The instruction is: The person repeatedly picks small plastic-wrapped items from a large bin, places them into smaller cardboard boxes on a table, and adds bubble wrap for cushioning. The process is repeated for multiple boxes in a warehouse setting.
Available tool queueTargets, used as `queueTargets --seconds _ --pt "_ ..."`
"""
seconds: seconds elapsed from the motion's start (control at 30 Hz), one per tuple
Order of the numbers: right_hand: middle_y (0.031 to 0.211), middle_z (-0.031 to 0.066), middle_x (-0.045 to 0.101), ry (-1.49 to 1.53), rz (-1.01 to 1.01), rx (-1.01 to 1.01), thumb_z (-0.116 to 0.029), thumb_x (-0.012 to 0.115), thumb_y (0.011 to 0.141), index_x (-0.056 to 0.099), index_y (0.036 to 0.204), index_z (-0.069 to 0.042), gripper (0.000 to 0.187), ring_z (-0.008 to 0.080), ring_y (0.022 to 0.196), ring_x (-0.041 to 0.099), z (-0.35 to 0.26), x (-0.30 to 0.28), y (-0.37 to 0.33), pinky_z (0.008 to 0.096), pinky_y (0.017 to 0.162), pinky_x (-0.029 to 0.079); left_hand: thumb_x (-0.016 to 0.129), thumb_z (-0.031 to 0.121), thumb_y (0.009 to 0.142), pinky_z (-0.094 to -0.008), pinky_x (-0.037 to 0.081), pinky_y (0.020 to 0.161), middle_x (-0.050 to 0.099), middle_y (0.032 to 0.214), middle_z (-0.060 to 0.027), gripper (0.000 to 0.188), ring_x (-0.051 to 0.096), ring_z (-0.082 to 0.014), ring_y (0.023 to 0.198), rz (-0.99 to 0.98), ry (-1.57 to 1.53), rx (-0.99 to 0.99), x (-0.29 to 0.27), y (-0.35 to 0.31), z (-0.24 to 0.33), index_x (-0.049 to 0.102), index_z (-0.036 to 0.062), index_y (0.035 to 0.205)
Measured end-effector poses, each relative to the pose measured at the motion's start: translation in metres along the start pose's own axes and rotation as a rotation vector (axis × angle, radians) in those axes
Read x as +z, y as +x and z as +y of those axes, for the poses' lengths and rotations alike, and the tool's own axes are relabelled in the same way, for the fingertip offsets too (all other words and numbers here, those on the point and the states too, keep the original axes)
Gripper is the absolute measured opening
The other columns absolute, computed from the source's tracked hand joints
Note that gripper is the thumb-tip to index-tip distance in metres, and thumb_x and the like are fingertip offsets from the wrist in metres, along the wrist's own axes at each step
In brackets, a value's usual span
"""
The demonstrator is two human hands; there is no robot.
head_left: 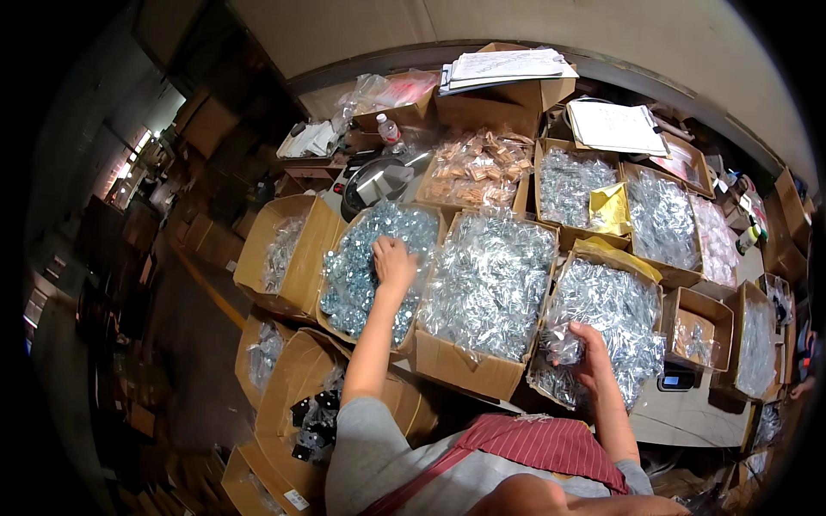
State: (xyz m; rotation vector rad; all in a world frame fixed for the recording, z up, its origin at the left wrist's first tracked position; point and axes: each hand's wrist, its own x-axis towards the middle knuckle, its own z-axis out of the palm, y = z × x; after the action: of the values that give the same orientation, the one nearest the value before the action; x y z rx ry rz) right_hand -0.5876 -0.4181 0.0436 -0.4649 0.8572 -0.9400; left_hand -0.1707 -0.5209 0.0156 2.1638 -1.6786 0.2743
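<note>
My left hand [394, 262] reaches down into a cardboard box of small, shiny, bluish metal pieces [357, 297], probably nuts, lined with clear plastic. Its fingers curl in among the pieces, and what they pinch is hidden. My right hand [592, 354] is closed round a small clear plastic bag [564, 346] with shiny contents. That hand is above a box heaped with bagged silvery metal parts [607, 301]. Between my two hands stands another box, filled to the top with similar bagged silvery parts [490, 284].
Behind are boxes of copper-coloured parts [477, 168] and bagged parts with a yellow packet [609, 208]. A round black-rimmed device [374, 185], a bottle [389, 133] and papers [508, 64] stand farther back. A small display unit [677, 380] lies right, near a smaller box [699, 328].
</note>
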Motion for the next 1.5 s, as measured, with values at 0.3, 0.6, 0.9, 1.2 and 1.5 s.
queueTargets --seconds 0.3,0.6,0.9,1.2,1.5 --pt "0.093 0.0166 0.069 -0.005 -0.182 0.028 -0.022 0.062 0.076 0.052 0.133 0.008 0.065 0.0212 0.069 0.066 -0.006 0.001 -0.004 0.0346 0.055 0.057 0.062 0.007 0.082 -0.0382 0.041 0.092 0.065 0.119 -0.0065 0.003 0.053 -0.0253 0.103 0.104 -0.898 -0.052 -0.03 -0.008 0.021 0.063 0.0041 0.081" --pt "0.106 0.0346 0.06 0.412 -0.54 0.301 -0.027 0.064 0.076 0.033 0.144 0.006 0.082 0.0399 0.085 0.067 0.01 -0.05 0.01 0.0471 0.061 0.062 0.066 0.009 0.082 -0.042 0.038 0.108 0.055 0.135 -0.0169 0.009 0.051 -0.0307 0.126 -0.395 -1.262 0.433 -0.112 -0.087 0.161 0.063 0.0026 0.077" --pt "0.079 0.0244 0.066 0.399 -0.332 0.355 -0.023 0.057 0.072 0.059 0.108 0.011 0.05 0.0388 0.055 0.064 0.021 -0.066 0.018 0.0499 0.045 0.055 0.069 0.011 0.085 -0.0357 0.047 0.094 0.063 0.122 -0.0119 0.009 0.061 -0.0247 0.11 -0.468 -1.197 0.351 -0.084 -0.124 0.18 0.064 0.0035 0.084" --pt "0.09 0.0304 0.065 0.467 -0.308 0.411 -0.022 0.055 0.065 0.053 0.114 0.014 0.062 0.0371 0.054 0.064 0.026 -0.078 0.016 0.0516 0.042 0.055 0.068 0.02 0.089 -0.0294 0.052 0.079 0.073 0.095 -0.0059 0.018 0.066 -0.0158 0.09 0.057 -0.842 -0.206 -0.132 0.008 -0.081 0.072 0.0062 0.1" --pt "0.062 0.0185 0.061 0.071 0.141 0.096 -0.026 0.059 0.071 0.056 0.093 -0.003 0.032 0.0346 0.042 0.057 0.037 -0.079 0.001 0.0472 0.034 0.049 0.066 0.031 0.081 -0.0444 0.049 0.094 0.066 0.118 -0.0203 0.042 0.062 -0.037 0.111 -0.331 -0.013 -0.661 -0.076 0.129 -0.362 0.068 0.0091 0.117"
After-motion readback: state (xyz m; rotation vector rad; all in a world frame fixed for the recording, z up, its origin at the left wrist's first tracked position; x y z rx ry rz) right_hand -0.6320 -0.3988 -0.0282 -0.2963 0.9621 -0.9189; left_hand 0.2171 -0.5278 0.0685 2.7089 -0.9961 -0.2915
